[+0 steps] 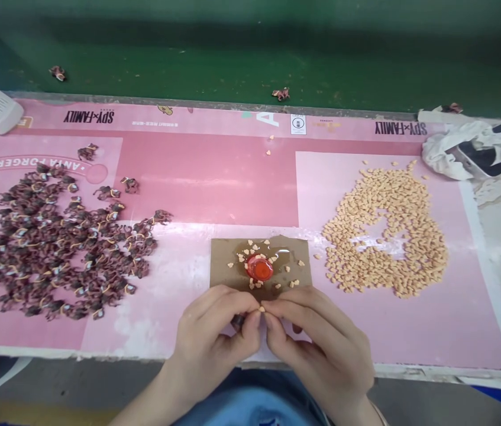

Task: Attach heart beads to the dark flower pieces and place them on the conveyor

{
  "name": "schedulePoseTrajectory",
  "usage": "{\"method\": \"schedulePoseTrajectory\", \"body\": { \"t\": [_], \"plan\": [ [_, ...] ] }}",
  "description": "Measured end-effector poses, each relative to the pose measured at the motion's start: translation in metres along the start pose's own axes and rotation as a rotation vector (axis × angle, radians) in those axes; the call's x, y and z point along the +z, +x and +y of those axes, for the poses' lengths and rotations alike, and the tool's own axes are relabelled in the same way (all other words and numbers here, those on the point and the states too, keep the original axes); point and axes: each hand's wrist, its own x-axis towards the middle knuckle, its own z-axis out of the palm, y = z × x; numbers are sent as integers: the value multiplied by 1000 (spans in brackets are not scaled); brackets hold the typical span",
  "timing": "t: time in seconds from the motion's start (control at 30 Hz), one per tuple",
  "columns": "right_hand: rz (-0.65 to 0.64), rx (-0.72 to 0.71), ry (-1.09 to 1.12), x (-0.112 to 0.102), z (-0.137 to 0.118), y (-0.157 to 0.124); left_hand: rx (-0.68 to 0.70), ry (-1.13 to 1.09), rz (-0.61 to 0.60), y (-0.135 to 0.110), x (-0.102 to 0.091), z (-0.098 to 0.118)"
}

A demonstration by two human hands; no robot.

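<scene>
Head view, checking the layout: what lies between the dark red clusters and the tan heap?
The head view shows a brown cardboard sheet between the dark red clusters and the tan heap, with a round red object on it.

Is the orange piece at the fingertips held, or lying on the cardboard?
Held: the orange piece is pinched between the fingertips of the left hand and right hand, off the cardboard sheet.
</scene>
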Motion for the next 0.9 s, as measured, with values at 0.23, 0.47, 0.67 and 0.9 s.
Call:
{"method": "schedulePoseTrajectory", "body": {
  "t": [0.23,0.47,0.67,0.9],
  "plan": [
    [32,-35,-213,-9,11,3,-13,-222,87,-14,-13,-12],
    [32,-71,-378,-2,22,7,-82,-82,378,-54,-23,-37],
    [13,-62,-401,0,21,5,33,21,281,-55,-36,-46],
    [18,-63,-356,-6,15,6,-67,-88,169,-42,-27,-32]
  ]
}}
